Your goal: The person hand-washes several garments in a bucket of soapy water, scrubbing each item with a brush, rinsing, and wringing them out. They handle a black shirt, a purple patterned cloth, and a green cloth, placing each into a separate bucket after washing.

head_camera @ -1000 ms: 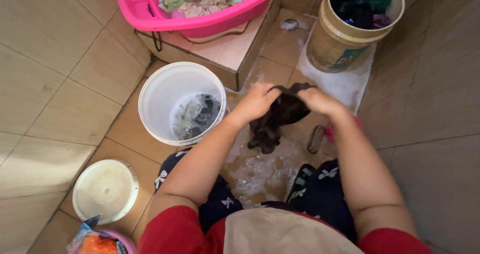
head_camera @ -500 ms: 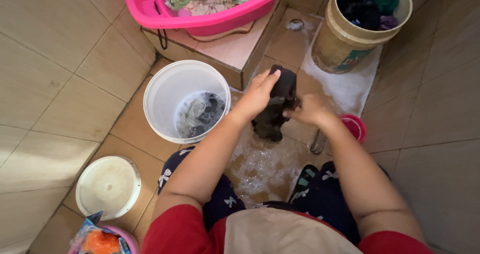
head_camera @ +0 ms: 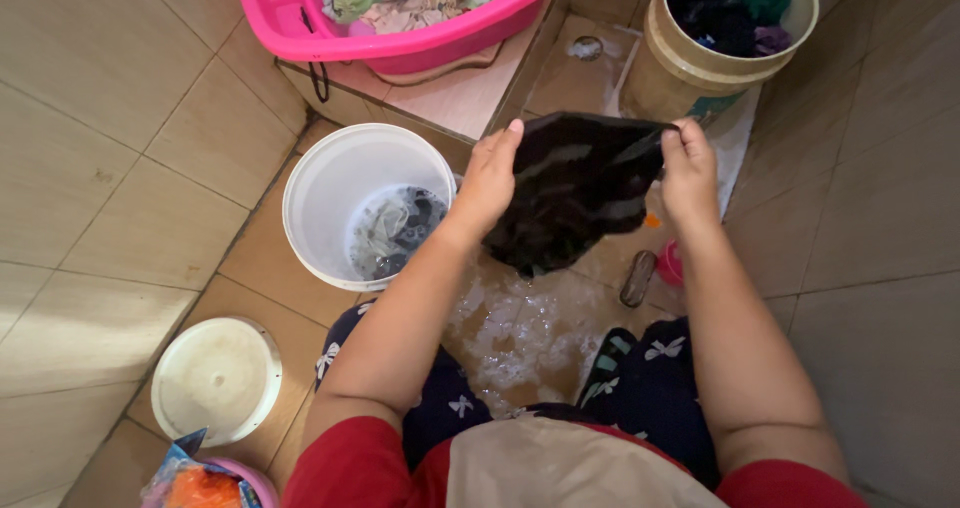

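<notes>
Both hands' grip, left hand and right hand, pinching dark wet cloth spread sideways, lower corner hanging down.

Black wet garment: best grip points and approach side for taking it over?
Probably the top hem. The black garment hangs spread between the left hand and right hand, each pinching an upper corner. Come from above at the taut top edge between them; the lower part hangs limp over the soapy floor, offering no firm hold.
</notes>
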